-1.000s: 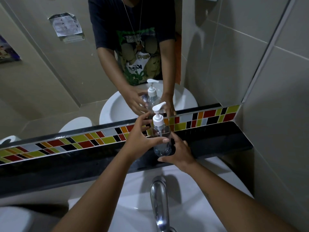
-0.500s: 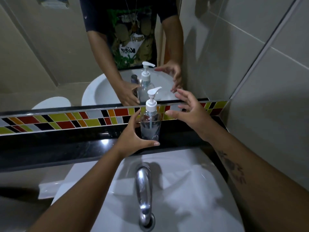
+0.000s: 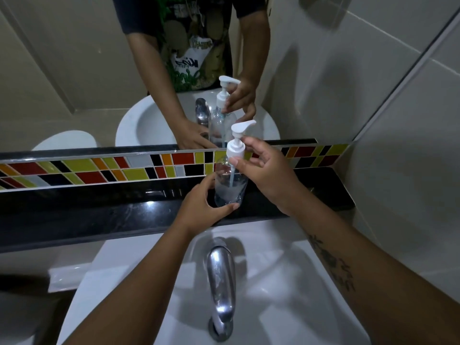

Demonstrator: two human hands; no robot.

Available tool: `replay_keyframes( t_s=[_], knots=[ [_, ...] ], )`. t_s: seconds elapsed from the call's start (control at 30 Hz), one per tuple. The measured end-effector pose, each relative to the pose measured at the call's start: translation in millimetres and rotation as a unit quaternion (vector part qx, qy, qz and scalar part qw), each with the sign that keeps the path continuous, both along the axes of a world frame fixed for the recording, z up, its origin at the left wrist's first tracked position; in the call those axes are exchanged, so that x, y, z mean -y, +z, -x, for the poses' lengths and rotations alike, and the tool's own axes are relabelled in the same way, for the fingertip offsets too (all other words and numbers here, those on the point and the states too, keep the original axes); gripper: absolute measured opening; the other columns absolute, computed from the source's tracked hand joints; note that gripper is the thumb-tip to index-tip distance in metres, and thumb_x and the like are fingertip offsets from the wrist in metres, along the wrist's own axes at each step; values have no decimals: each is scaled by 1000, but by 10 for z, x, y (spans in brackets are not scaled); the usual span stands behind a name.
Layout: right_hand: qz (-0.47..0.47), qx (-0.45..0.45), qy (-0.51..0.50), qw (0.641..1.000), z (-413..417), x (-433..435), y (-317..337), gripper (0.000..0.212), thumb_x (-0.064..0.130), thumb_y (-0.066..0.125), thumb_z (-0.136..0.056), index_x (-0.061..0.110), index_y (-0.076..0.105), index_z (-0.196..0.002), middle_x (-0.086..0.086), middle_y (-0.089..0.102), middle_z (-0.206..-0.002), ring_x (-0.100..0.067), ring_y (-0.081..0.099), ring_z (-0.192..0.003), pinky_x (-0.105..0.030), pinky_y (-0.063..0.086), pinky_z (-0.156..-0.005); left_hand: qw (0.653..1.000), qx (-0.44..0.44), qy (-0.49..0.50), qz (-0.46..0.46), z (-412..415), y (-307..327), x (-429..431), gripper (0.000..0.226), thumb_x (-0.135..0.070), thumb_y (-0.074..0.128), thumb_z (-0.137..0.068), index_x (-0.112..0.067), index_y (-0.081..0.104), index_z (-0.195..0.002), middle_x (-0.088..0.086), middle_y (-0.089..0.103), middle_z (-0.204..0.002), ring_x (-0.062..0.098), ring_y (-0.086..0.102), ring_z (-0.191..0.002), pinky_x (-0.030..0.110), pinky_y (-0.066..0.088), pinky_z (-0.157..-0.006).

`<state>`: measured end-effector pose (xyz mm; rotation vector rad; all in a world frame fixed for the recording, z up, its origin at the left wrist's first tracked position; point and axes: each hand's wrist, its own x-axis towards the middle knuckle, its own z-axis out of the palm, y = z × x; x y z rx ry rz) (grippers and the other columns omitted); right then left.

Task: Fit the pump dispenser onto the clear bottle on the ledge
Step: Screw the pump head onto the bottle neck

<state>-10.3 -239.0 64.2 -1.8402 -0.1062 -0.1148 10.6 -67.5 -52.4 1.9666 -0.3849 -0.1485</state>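
Note:
The clear bottle (image 3: 230, 185) stands upright on the black ledge (image 3: 99, 202), a little liquid at its bottom. The white pump dispenser (image 3: 236, 143) sits on its neck, spout pointing right, its tube running down inside. My left hand (image 3: 201, 210) wraps the bottle's lower part from the left. My right hand (image 3: 263, 168) comes from the right, thumb and fingertips pinched on the pump's white collar.
A band of coloured tiles (image 3: 124, 168) and a mirror (image 3: 124, 70) rise behind the ledge; the mirror repeats the bottle and hands. Below lie the white basin (image 3: 286, 282) and chrome tap (image 3: 221, 282). A tiled wall (image 3: 398, 145) closes the right side.
My right hand, which hovered open to the right of the pump half a second ago, has closed on the pump's collar. My left hand stays on the bottle.

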Motion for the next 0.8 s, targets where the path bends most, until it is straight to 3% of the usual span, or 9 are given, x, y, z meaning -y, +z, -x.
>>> replay_keyframes(
  t_s=[0.1, 0.17, 0.33, 0.47, 0.6, 0.73, 0.8],
  knots=[
    [-19, 18, -24, 999, 2, -37, -13, 35, 21, 75, -82, 37, 62, -111, 11, 68, -113, -1, 62, -106, -20, 47, -90, 1000, -3, 12, -7, 3, 0, -7, 74, -54, 91, -71, -57, 53, -135, -21, 69, -138, 4, 64, -130, 34, 55, -107],
    [-30, 29, -43, 998, 3, -66, -16, 34, 21, 77, -80, 33, 61, -107, 11, 68, -109, 1, 63, -100, -13, 48, -80, 1000, -5, 13, -14, 0, -9, -12, 77, -55, 90, -72, -51, 54, -140, -18, 69, -140, 9, 64, -132, 41, 56, -109],
    [-52, 28, -52, 997, 13, -129, -28, 44, 17, 81, -75, 29, 57, -111, 8, 66, -113, -9, 61, -109, -38, 51, -95, 999, -6, 17, -28, 18, -20, -10, 82, -54, 89, -74, -43, 52, -147, -13, 66, -145, 15, 61, -135, 48, 55, -111],
    [-25, -1, -8, 1000, 0, -47, 37, 54, 24, 80, -77, 34, 54, -124, 13, 62, -123, -5, 53, -119, -30, 43, -99, 999, -11, 21, -29, 44, 11, -4, 82, -56, 88, -74, -44, 51, -147, -12, 66, -145, 15, 61, -135, 47, 55, -110],
    [-11, -27, 34, 999, -39, 30, 77, 48, 29, 71, -85, 29, 56, -131, 10, 62, -128, -7, 56, -119, -20, 47, -90, 999, -16, 22, -28, 42, 31, 0, 82, -53, 89, -74, -42, 52, -147, -11, 66, -145, 16, 61, -135, 48, 54, -111],
    [-54, -20, 33, 998, -59, -14, 46, 43, 20, 72, -84, 25, 61, -126, 5, 68, -120, -11, 64, -111, -31, 55, -90, 999, -14, 30, -32, 49, 48, 6, 82, -52, 90, -73, -41, 53, -146, -10, 68, -143, 16, 63, -132, 48, 55, -110],
    [-87, -7, 25, 996, -64, -47, 35, 38, 14, 75, -82, 24, 64, -117, 5, 73, -107, -13, 68, -102, -29, 56, -83, 999, -14, 33, -32, 39, 45, 3, 81, -51, 90, -73, -41, 54, -145, -9, 68, -143, 16, 64, -131, 47, 56, -109]
  ],
)
